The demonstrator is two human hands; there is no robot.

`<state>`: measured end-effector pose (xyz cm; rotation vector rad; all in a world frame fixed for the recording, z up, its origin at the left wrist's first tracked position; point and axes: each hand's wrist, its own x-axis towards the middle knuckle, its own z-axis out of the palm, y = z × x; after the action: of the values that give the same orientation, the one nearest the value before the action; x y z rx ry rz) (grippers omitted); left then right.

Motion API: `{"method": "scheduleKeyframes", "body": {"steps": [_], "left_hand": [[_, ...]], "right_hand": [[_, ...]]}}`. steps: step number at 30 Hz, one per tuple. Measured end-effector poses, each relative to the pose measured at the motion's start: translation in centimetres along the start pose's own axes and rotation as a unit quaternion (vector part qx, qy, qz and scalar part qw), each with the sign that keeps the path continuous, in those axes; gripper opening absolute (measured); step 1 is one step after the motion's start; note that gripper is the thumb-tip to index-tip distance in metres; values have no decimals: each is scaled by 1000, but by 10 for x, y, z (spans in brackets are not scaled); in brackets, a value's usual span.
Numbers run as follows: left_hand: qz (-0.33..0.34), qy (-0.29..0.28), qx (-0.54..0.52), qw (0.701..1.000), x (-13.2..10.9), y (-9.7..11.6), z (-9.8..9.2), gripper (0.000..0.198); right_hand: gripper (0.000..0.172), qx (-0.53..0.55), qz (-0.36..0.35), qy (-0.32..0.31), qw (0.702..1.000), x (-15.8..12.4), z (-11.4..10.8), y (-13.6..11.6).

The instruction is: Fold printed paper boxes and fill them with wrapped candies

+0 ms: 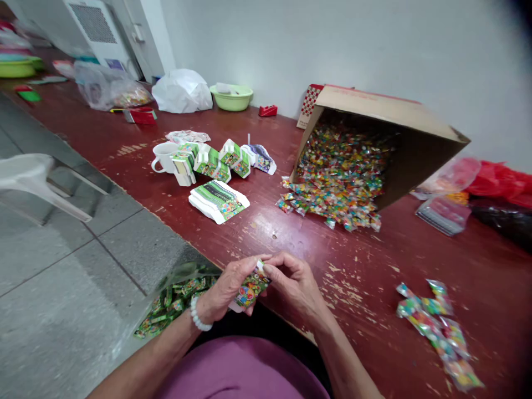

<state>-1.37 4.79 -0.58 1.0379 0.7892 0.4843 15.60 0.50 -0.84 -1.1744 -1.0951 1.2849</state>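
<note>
Just over the table's near edge, my left hand (pixel 228 285) is wrapped round a small green printed candy box (pixel 251 289). The thumb and fingers of my right hand (pixel 294 277) pinch the white flap at the box's upper end. Beyond my hands lies a stack of flattened green cartons (pixel 219 200). Several folded green boxes (pixel 211 160) lean together beside a white mug (pixel 164 157). To the right, a cardboard box (pixel 386 105) on its side spills many small candy packets (pixel 341 177). A loose group of candy packets (pixel 436 332) lies on the table at the right.
Below the red table (pixel 166 124), a clear bag of filled green boxes (pixel 174 302) sits at my left. A white stool (pixel 37 174) stands on the floor. Along the wall are a green basin (pixel 231 98), a white bag (pixel 182 91) and red plastic bags (pixel 502 180).
</note>
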Motion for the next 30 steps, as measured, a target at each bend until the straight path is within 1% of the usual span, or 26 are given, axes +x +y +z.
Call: {"method": "scheduleKeyframes", "body": {"steps": [2, 4, 6, 8, 9, 13, 16, 19, 22, 24, 26, 27, 29, 30], "left_hand": [[0, 19, -2, 1000, 0, -3, 1, 62], [-1, 29, -2, 1000, 2, -6, 3, 59], [-6, 31, -3, 1000, 3, -7, 4, 58], [-6, 29, 3, 1000, 4, -5, 4, 59], [-4, 28, 8, 1000, 4, -4, 3, 59], [18, 25, 33, 999, 3, 3, -3, 58], [24, 37, 11, 999, 4, 2, -6, 55], [16, 61, -59, 996, 6, -6, -6, 50], [5, 70, -125, 990, 9, -16, -3, 49], [10, 83, -138, 987, 10, -21, 0, 47], [2, 97, -142, 985, 12, -21, 3, 45], [-9, 94, -150, 984, 13, -19, 4, 46], [-22, 71, -170, 983, 17, -13, 3, 49], [-17, 63, -180, 982, 19, -10, 2, 50]], "right_hand": [[18, -86, -48, 21, 995, -1, 0, 4], [18, -136, -74, 48, 987, -1, 0, 9], [17, -118, -59, 59, 990, 1, 0, 11], [15, -73, -34, 49, 996, 2, 1, 11], [14, -62, -36, 42, 997, 3, 2, 9], [9, -70, -102, 14, 992, 3, 6, 2], [9, -42, -107, 10, 993, 3, 8, 3], [8, -35, -109, 48, 992, 2, 15, 12], [13, -61, -141, 88, 984, -3, 25, 22], [17, -94, -163, 100, 977, -5, 28, 28], [17, -133, -171, 92, 972, 1, 23, 32], [15, -156, -161, 76, 972, 7, 18, 33], [16, -222, -120, 38, 967, 28, 1, 31], [21, -274, -95, 37, 956, 43, -10, 28]]}}
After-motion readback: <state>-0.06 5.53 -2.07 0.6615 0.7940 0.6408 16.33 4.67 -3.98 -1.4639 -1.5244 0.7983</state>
